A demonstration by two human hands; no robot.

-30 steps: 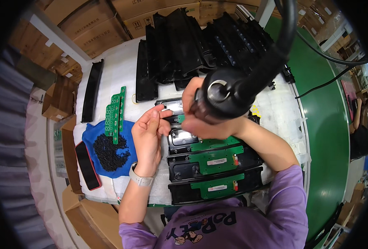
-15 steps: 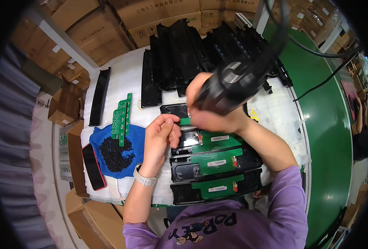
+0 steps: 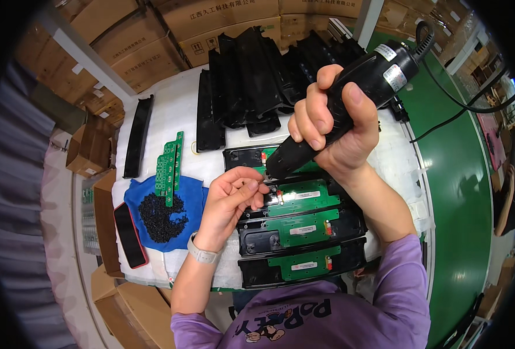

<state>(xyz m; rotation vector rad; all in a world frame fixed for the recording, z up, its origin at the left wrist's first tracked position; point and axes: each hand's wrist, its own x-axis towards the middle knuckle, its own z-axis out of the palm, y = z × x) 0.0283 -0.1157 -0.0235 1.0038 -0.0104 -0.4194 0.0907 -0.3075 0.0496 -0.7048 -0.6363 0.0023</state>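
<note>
Our right hand (image 3: 344,125) grips a black, cylindrical, corded power screwdriver (image 3: 376,75), tilted, its tip beside the curled fingers of our left hand (image 3: 231,196); whether those pinch anything, we cannot tell. Beneath lie long black plastic housings (image 3: 350,255) holding green circuit boards (image 3: 286,267) on the white-covered worktop (image 3: 173,107).

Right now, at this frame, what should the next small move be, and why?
Probably bring the left hand slightly closer to the nose of the black corded driver. The right hand holds the driver slanted, its nose angled down close to the left fingertips, over the row of green boards, so a slight shift seems enough. Whether the left fingers pinch something is too small to tell.
</note>
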